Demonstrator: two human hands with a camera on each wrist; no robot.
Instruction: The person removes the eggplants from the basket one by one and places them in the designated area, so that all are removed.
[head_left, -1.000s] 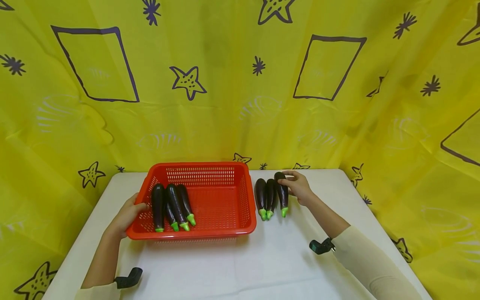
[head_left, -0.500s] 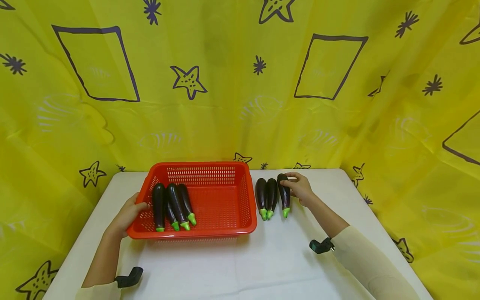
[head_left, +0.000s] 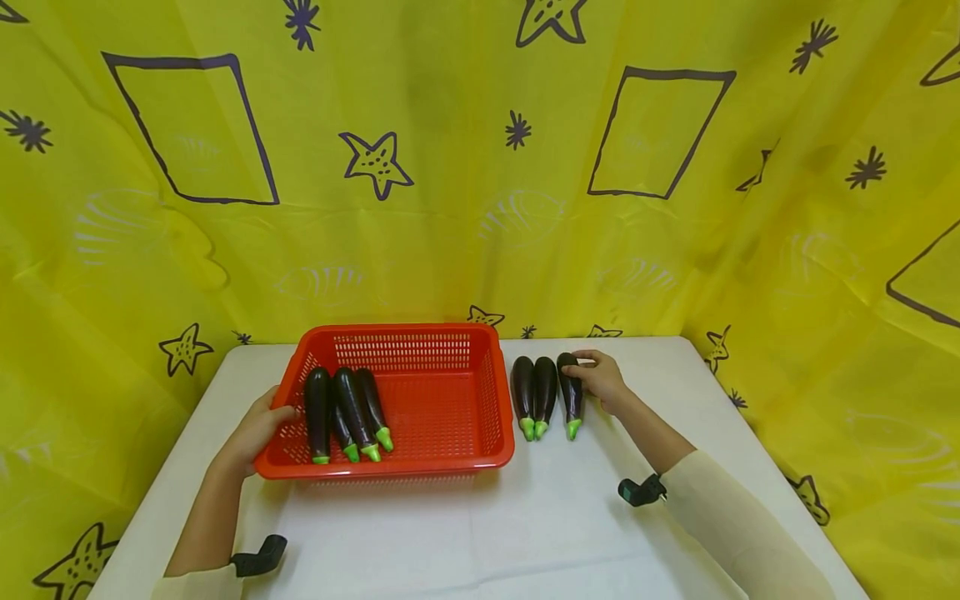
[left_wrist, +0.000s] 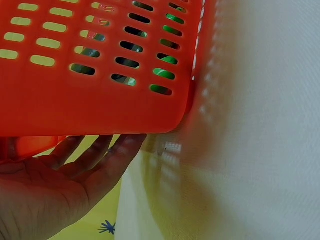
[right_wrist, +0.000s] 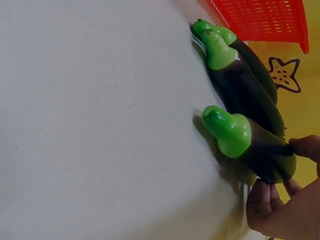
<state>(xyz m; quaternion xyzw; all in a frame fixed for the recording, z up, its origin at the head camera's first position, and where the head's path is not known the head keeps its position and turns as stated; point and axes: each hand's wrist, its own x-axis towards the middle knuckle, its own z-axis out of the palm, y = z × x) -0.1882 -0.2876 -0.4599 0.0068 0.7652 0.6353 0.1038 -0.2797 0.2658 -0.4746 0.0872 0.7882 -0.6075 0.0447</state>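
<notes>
My left hand (head_left: 255, 427) grips the left side of a red plastic basket (head_left: 420, 467), thumb over the rim. In the left wrist view its fingers (left_wrist: 100, 155) reach under the basket's slotted wall (left_wrist: 100, 110). Several dark purple eggplants (head_left: 318, 412) with green stem ends lie inside, toward the left. Right of the basket, my right hand (head_left: 600, 377) pinches the rounded far end of an eggplant (head_left: 572, 400) between thumb and fingers; its green end (right_wrist: 227, 131) points toward me. Two more eggplants (head_left: 522, 392) lie side by side between it and the basket.
A white-covered table (head_left: 555, 533) bears everything. Behind it and along both sides hangs a yellow curtain (head_left: 450, 242) printed with starfish and frames. Black wrist devices (head_left: 641, 492) are strapped on both arms.
My right hand has shifted the pinched eggplant slightly right and toward me, so a gap now separates it from the other two. The left hand and basket have stayed put.
</notes>
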